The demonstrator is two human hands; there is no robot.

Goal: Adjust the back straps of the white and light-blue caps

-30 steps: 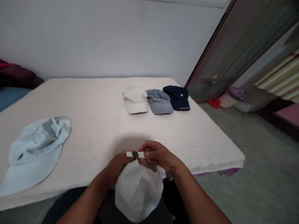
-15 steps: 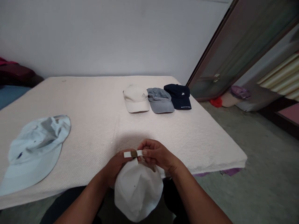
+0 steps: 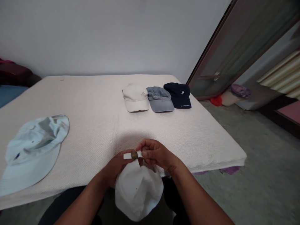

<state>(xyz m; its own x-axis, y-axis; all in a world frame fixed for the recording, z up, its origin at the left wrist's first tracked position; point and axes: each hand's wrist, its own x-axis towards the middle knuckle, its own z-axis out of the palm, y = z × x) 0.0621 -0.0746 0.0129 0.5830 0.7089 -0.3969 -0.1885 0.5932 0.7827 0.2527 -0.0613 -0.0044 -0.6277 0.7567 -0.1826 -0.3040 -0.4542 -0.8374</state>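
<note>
White cap (image 3: 138,190) held over the person's lap at the near edge of the bed (image 3: 98,125), crown toward the camera, its back strap (image 3: 132,154) raised between both hands. The left hand (image 3: 117,167) pinches one end of the strap with fingers closed, while the right hand (image 3: 156,154) grips the other end beside the small metal buckle (image 3: 134,154), fingertips curled tight around it. The work looks to be at the strap-adjusting stage: the band appears threaded through the buckle and drawn taut. The next move likely calls for a steady pull along the strap's line, the buckle pinned so it does not slip, and the cap kept from sliding off the lap. Farther up the bed, well apart from the hands, three caps lie side by side: cream (image 3: 135,97), grey (image 3: 160,100) and navy (image 3: 178,95). A pale blue bucket hat (image 3: 31,150) lies flattened at the left.
</note>
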